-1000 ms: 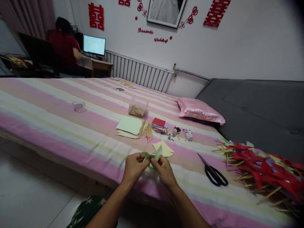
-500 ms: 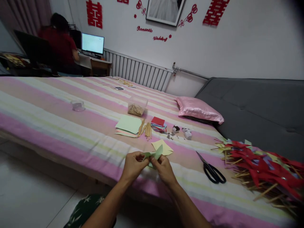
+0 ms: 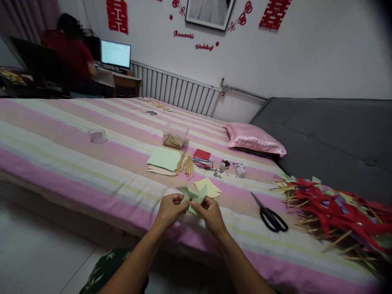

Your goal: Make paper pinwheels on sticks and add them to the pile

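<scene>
Between my two hands is a light green paper pinwheel (image 3: 199, 196) with its corners folded in toward the middle. My left hand (image 3: 171, 208) pinches its left side. My right hand (image 3: 210, 212) grips the right side, with the thumb pressed near the centre. Just beyond the hands lies a cut yellow paper square (image 3: 210, 188). Farther off are a stack of pale green paper (image 3: 163, 158), thin wooden sticks (image 3: 189, 166) and a stack of small red and coloured squares (image 3: 202, 155). Small metal pieces (image 3: 218, 172) are scattered beside a little open box (image 3: 225, 164).
Black-handled scissors (image 3: 272, 218) lie open to the right. Past them is a heap of finished pinwheels (image 3: 339, 212) on sticks. A clear box of sticks (image 3: 174, 139), a round clear lid (image 3: 98, 136) and a pink pillow (image 3: 255, 139) rest on the bed. A person (image 3: 70, 53) sits by a monitor.
The green paper's petals now stand more spread, and its folded middle shows between my thumbs. The whole view has shifted slightly; the things on the bed stay put.
</scene>
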The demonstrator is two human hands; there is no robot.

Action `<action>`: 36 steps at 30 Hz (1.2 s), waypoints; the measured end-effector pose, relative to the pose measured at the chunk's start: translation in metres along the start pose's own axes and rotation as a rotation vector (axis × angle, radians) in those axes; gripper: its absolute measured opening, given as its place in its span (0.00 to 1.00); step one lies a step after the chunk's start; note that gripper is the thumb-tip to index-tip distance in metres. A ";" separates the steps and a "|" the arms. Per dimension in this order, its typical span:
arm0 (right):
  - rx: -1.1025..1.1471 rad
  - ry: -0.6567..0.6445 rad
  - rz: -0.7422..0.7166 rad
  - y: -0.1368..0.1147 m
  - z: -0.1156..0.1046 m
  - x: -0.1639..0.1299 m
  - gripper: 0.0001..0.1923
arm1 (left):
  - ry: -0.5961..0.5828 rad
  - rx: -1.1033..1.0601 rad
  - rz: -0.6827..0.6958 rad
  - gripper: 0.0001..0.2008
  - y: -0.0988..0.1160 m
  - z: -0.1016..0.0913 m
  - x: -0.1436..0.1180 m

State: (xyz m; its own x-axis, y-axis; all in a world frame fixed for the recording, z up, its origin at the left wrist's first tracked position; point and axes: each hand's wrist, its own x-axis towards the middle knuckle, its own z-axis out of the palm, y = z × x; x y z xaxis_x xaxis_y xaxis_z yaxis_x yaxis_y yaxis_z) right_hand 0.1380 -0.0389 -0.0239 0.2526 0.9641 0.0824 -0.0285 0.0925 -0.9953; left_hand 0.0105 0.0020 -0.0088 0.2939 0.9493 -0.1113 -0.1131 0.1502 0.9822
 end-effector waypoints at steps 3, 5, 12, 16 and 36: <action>-0.018 0.012 0.011 0.000 -0.002 0.000 0.16 | -0.013 0.022 0.021 0.08 0.000 0.001 0.000; -0.022 0.019 0.016 -0.001 -0.004 0.001 0.15 | -0.028 0.041 0.037 0.08 0.001 0.002 0.000; 0.097 0.083 0.054 -0.007 -0.022 0.001 0.17 | -0.005 0.187 0.082 0.16 0.003 -0.012 0.007; 0.186 0.082 0.089 -0.007 -0.036 -0.002 0.21 | 0.119 0.413 0.132 0.15 0.000 -0.025 0.032; 0.321 0.028 0.103 -0.016 -0.057 -0.008 0.14 | 0.297 1.438 0.012 0.18 0.002 0.024 0.163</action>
State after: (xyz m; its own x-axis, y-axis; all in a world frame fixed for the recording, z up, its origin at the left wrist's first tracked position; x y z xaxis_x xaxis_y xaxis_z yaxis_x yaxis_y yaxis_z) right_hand 0.1916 -0.0625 -0.0114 0.2593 0.9655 -0.0240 -0.3570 0.0727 -0.9313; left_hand 0.0805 0.1500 -0.0217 0.0780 0.9959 0.0460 0.9601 -0.0875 0.2657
